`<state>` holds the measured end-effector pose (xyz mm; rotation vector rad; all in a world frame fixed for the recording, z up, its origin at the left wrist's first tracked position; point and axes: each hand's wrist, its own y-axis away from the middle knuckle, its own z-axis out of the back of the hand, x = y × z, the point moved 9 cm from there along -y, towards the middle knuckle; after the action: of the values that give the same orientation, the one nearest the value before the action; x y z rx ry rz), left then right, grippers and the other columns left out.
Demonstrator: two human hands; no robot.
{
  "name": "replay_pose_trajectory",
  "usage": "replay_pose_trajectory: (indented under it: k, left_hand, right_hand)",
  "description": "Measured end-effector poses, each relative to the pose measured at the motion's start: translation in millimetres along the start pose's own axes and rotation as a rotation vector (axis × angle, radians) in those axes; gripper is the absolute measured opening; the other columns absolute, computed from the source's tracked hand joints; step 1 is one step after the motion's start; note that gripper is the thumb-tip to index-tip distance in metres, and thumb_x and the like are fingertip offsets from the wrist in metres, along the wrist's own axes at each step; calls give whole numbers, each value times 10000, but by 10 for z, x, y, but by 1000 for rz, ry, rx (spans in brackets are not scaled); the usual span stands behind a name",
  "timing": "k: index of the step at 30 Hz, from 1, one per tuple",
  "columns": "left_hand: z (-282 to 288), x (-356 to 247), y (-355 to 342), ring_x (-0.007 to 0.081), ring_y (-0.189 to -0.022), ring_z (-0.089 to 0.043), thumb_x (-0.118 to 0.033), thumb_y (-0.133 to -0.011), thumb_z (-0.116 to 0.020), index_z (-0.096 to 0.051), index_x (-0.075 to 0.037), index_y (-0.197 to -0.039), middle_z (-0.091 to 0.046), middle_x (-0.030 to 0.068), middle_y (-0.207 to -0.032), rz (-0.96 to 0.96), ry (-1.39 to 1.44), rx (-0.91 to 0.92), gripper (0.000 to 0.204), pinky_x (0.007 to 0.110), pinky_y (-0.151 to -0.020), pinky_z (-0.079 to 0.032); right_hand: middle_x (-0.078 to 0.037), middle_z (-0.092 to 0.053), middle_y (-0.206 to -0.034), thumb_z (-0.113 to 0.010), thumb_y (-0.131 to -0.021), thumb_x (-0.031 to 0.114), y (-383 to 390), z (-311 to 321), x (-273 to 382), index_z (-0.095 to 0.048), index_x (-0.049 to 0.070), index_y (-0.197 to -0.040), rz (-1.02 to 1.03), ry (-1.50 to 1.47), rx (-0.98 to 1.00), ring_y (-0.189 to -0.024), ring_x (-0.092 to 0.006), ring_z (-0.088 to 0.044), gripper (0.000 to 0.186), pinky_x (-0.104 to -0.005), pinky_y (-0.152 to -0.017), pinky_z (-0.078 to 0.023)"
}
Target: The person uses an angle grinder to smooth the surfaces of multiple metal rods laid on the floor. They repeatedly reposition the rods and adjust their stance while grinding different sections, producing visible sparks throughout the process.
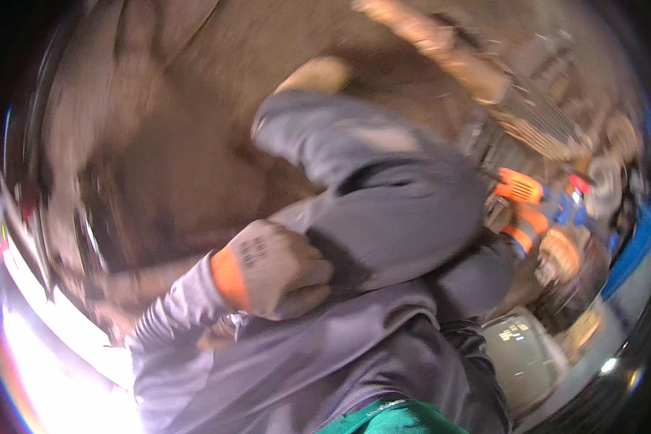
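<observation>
The picture is blurred. My left hand [278, 271], in a grey glove with an orange cuff, rests against my grey trouser leg [398, 217], its fingers curled; I cannot make out whether they hold anything. Beyond my knee at the right, an orange-banded glove that seems to be my right hand [522, 228] is partly hidden beside an orange and blue power tool [521, 186]. Its fingers are too hidden and smeared to read. My shoe [318, 72] shows at the top of the bent leg.
Dark, dirty ground [159, 130] spreads ahead. At upper right lie a long tan object [441, 50] and blurred clutter [604, 188]. A blue edge [629, 253] curves along the right, above a grey tray [517, 362]. A bright white edge [50, 325] is at left.
</observation>
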<state>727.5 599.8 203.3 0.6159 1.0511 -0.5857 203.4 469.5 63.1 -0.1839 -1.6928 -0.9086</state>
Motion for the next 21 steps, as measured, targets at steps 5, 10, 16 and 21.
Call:
replay_pose_trajectory:
  k: [5, 10, 16, 21]
  left_hand:
    - [1197, -142, -341, 286, -662, -681, -200, -780, -766, -705, -90, -786, -696, 113, -727, -182, -268, -504, 125, 386, -611, -525]
    - [1861, -1083, -1189, 143, -723, -672, -63, -889, -697, -722, 19, -907, -709, 75, -815, -201, -310, -688, 88, 286, -631, -497]
    - [721, -2324, -3176, 235, -924, -725, -99, -936, -660, -726, -32, -1095, -748, 119, -1043, -938, -568, -295, 185, 360, -817, -566]
    - [0, -2421, -4616, 313, -936, -742, -244, -864, -736, -749, -49, -1068, -766, 159, -1012, -867, -1093, -60, 282, 408, -817, -584]
  right_hand:
    - [21, -582, -798, -745, -912, 414, -244, -168, 228, -564, 213, -805, 253, -107, 44, -776, -165, -613, 291, -345, -734, -523]
    - [-45, -641, -824, -811, -852, 254, 322, -440, 149, -661, 55, -970, 230, -347, -308, -774, -222, -684, 276, -367, -731, -572]
    - [-48, -668, -804, -905, -725, 114, 1, -132, 107, -649, 68, -899, 455, -313, -326, -648, -144, -637, 313, -305, -570, -533]
    - [-36, -665, -780, -940, -679, 107, -352, -886, 39, -631, 53, -873, 331, -221, -331, -506, -128, -575, 369, -311, -433, -475]
